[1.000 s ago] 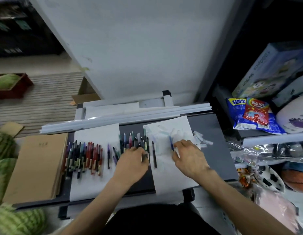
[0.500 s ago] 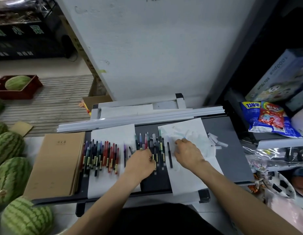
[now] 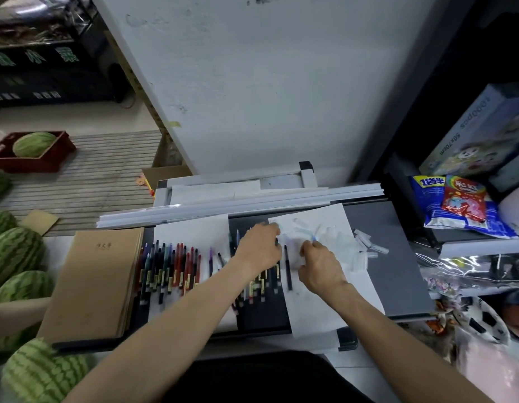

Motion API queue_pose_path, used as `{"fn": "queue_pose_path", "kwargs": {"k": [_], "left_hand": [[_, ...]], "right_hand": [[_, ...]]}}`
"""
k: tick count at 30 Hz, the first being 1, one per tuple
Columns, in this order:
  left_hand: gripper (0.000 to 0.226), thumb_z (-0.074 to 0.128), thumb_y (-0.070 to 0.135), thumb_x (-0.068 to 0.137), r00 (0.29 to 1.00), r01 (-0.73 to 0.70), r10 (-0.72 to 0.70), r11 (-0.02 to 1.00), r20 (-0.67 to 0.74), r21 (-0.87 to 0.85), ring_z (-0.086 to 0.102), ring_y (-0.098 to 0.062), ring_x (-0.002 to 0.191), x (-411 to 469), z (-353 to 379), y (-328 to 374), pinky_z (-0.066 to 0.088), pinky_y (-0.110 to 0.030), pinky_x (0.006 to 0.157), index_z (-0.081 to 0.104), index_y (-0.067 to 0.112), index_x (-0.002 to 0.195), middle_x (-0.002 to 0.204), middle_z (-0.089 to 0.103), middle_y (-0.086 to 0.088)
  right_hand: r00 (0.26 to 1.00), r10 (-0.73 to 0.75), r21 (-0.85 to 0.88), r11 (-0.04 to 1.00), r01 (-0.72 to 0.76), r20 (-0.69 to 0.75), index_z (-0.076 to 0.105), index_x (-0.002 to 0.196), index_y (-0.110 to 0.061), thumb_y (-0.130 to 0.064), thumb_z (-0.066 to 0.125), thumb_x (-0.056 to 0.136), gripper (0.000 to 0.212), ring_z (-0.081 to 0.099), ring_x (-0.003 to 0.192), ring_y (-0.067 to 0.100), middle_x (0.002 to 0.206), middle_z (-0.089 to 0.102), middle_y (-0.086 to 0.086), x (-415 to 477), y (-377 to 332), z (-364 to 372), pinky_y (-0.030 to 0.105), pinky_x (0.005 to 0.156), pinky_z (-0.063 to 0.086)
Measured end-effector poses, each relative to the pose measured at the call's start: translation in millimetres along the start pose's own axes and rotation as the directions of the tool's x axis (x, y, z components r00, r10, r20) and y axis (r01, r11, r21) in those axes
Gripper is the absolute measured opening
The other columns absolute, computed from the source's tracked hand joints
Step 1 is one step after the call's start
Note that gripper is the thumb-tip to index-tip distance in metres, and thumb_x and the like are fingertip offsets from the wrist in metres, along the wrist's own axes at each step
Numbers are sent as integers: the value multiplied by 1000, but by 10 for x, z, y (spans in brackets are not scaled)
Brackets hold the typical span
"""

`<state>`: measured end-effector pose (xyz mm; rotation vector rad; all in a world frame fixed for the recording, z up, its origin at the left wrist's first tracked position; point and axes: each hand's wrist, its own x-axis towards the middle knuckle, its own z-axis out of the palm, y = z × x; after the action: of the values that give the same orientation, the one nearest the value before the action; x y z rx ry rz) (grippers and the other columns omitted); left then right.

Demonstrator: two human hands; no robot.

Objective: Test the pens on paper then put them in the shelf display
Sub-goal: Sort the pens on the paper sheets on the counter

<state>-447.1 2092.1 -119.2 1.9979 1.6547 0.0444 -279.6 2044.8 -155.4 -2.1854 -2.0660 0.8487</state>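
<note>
Head view: my right grip (image 3: pixel 319 266) pinches a slim blue pen (image 3: pixel 315 236) over the scribbled white paper (image 3: pixel 319 312); my left grip (image 3: pixel 259 248) lies curled across loose pens (image 3: pixel 262 282) on the matt grey table (image 3: pixel 398 271), and I cannot tell whether it grasps any; a row of thin pens (image 3: pixel 171 266) lies beside a brown kraft notebook (image 3: pixel 98 280); striped watermelons (image 3: pixel 14 251) crowd the left.

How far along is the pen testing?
Partway. Done: the scribbled white paper sheet carries ink marks; a row of coloured pens lies further left. In hand: the right hand pinches a blue pen over that sheet, the left hand is on the middle cluster of pens. Left: all visible pens are on the grey tray, none shelved.
</note>
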Motion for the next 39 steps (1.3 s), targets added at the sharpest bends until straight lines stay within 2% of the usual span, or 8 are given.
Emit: {"fn": "queue_pose_path", "kwargs": {"k": [5,11,23,27,31,35,37,39], "left_hand": [[41,62,12,97,997,-29,24,997,70,69,60,-32,120,271,56,187,52,-35,94,59,12,138,139,55,-12],[39,56,-5,95,989,21,-44,987,138,161,57,-33,123,382,151,278,53,-42,101,60,3,133,141,50,-17],[34,56,-6,93,975,-97,59,980,215,172,59,-35,118,494,338,576,50,-45,100,64,-1,126,132,53,-18],[36,54,-8,93,979,-110,83,984,186,141,60,-34,112,424,388,548,52,-41,92,67,4,124,127,54,-14],[41,59,0,96,989,-82,82,997,121,-7,60,-28,117,301,379,408,51,-37,100,64,11,135,134,56,-7],[24,65,15,96,1000,28,-29,996,-4,-81,68,-26,104,58,422,289,56,-36,91,73,12,118,117,68,-7],[19,65,24,94,993,111,-110,992,31,-60,71,-28,84,-34,478,274,57,-34,68,74,8,88,90,73,-9],[34,67,27,92,981,186,-182,981,62,-57,65,-27,64,-76,540,293,46,-30,51,59,8,66,68,62,-8]], "right_hand": [[998,-40,51,998,43,-47,59,127,-8,-5,55,95,33,66,101,36,121,65,13,-106,130,22,39,86,55],[994,-61,133,988,73,-91,62,129,-10,-9,59,95,34,67,99,33,120,66,9,-268,346,-32,41,84,57],[988,43,205,979,-12,-150,69,123,-15,-14,61,95,30,67,82,28,114,60,1,-540,686,172,41,75,59],[983,51,211,977,-14,-174,68,123,-16,-25,61,100,26,68,84,28,116,62,1,-518,689,151,43,77,60],[971,44,196,981,3,-235,70,116,-13,-33,58,103,26,69,85,31,111,66,5,-407,595,18,43,77,59],[988,43,26,999,-40,-150,63,96,-11,-37,52,103,29,66,82,34,95,71,11,-146,454,-140,36,66,49],[992,66,-77,994,-74,-111,63,95,-11,-36,50,104,30,66,86,35,97,70,13,-42,356,-159,33,66,43],[993,98,-117,988,-105,-68,66,101,-10,-32,51,103,27,67,95,34,103,69,13,29,283,-145,32,69,42]]}}
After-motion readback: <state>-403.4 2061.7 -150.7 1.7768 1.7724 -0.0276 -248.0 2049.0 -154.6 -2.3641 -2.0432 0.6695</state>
